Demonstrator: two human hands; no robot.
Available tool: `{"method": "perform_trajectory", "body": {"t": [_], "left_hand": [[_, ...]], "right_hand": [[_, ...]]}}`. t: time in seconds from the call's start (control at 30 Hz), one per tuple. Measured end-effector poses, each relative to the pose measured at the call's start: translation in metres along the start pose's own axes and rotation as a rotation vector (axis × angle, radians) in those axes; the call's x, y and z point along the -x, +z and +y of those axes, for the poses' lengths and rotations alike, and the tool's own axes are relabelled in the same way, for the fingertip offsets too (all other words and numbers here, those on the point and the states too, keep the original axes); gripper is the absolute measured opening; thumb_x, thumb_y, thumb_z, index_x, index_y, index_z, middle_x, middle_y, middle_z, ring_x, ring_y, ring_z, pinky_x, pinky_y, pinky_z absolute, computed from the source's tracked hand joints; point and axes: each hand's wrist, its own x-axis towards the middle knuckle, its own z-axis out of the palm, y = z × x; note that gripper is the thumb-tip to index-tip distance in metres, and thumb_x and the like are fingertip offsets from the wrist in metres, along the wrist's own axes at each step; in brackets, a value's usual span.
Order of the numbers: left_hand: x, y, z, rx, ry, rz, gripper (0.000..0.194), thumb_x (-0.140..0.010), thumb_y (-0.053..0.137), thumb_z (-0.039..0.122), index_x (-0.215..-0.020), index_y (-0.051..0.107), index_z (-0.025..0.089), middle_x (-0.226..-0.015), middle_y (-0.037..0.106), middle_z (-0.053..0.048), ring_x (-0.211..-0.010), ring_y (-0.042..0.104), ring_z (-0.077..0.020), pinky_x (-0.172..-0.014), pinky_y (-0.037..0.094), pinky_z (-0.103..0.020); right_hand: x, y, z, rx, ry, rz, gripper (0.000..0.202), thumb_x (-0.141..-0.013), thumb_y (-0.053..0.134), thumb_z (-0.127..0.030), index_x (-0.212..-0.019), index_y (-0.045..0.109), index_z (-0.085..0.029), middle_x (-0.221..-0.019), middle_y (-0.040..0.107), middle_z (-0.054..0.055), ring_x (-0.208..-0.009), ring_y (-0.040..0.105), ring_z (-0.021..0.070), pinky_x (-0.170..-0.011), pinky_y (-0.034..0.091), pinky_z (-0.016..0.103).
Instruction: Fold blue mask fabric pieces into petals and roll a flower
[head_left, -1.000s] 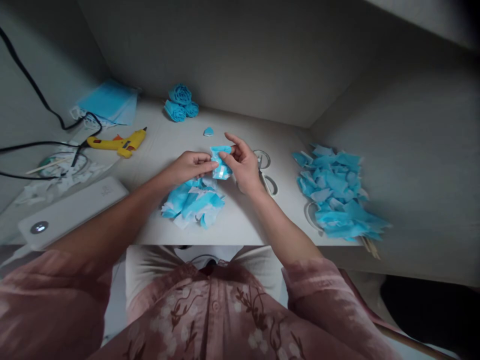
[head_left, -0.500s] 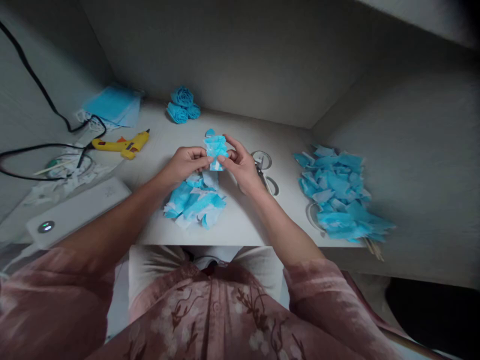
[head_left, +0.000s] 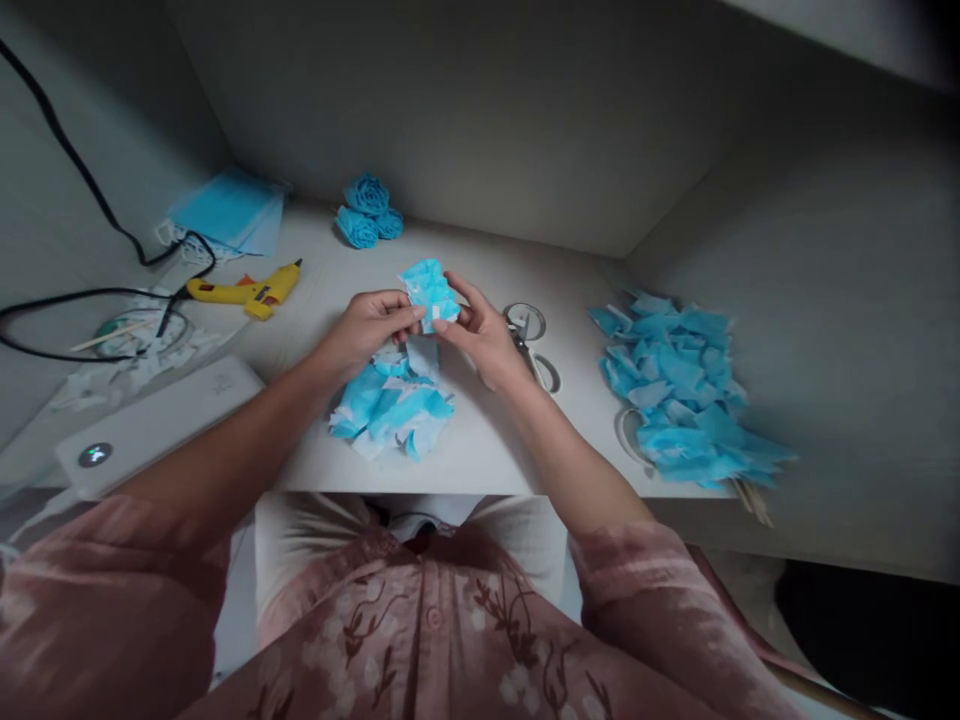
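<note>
Between my two hands is a small crinkled blue piece of mask fabric (head_left: 430, 288), with a white patch near its lower edge. My left hand (head_left: 375, 325) pinches its left side between thumb and fingers. My right hand (head_left: 484, 335) grips the lower right side, thumb in front and index finger raised along the edge. Just below my hands lies a loose heap of blue and white fabric pieces (head_left: 394, 405). Scissors (head_left: 536, 350) with pale handles rest beside my right wrist.
Three blue fabric roses (head_left: 367, 210) stand at the back. To the left are folded blue masks (head_left: 225, 215), a yellow glue gun (head_left: 251, 290), black cable (head_left: 90, 185) and a white power bank (head_left: 161, 425). A larger blue fabric pile (head_left: 675, 380) with thin sticks (head_left: 752, 500) sits right, beside a tape roll (head_left: 634, 440).
The fabric piece has tilted to the left and risen slightly in my fingers. Both hands keep their hold in nearly the same place.
</note>
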Motion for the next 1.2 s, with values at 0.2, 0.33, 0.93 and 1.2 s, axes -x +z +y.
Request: {"method": "perform_trajectory", "body": {"t": [0.2, 0.33, 0.93, 1.2], "left_hand": [[0.002, 0.002, 0.003, 0.029, -0.050, -0.105, 0.047, -0.077, 0.073, 0.063, -0.074, 0.067, 0.016, -0.069, 0.066, -0.005, -0.058, 0.055, -0.0115, -0.055, 0.043, -0.024], [0.003, 0.003, 0.002, -0.102, -0.036, -0.064, 0.037, -0.070, 0.082, 0.049, -0.074, 0.066, 0.016, -0.068, 0.065, -0.002, -0.056, 0.051, -0.0094, -0.054, 0.040, -0.023], [0.002, -0.001, 0.005, 0.008, -0.109, -0.077, 0.035, -0.065, 0.085, 0.043, -0.071, 0.063, 0.016, -0.064, 0.061, 0.000, -0.055, 0.051, -0.0084, -0.055, 0.039, -0.022], [0.000, -0.005, 0.003, 0.122, -0.103, -0.050, 0.033, -0.071, 0.083, 0.043, -0.072, 0.061, 0.018, -0.065, 0.060, -0.002, -0.058, 0.053, -0.0117, -0.056, 0.040, -0.025]], "right_hand": [[-0.001, -0.001, 0.006, 0.011, -0.030, 0.049, 0.083, -0.076, 0.084, -0.059, -0.147, 0.052, -0.029, -0.093, 0.074, 0.001, -0.086, 0.070, 0.0201, -0.090, 0.062, 0.041], [-0.001, 0.000, 0.007, 0.023, -0.010, 0.056, 0.084, -0.075, 0.086, -0.056, -0.148, 0.053, -0.030, -0.090, 0.073, 0.000, -0.083, 0.069, 0.0195, -0.091, 0.062, 0.041], [-0.003, -0.008, -0.005, -0.001, 0.005, 0.054, 0.068, -0.077, 0.083, -0.058, -0.135, 0.066, -0.026, -0.080, 0.071, -0.002, -0.076, 0.064, 0.0140, -0.080, 0.058, 0.030], [-0.002, -0.008, -0.004, -0.021, 0.048, 0.017, 0.074, -0.077, 0.083, -0.058, -0.140, 0.060, -0.028, -0.086, 0.073, -0.001, -0.079, 0.070, 0.0158, -0.081, 0.059, 0.031]]}}
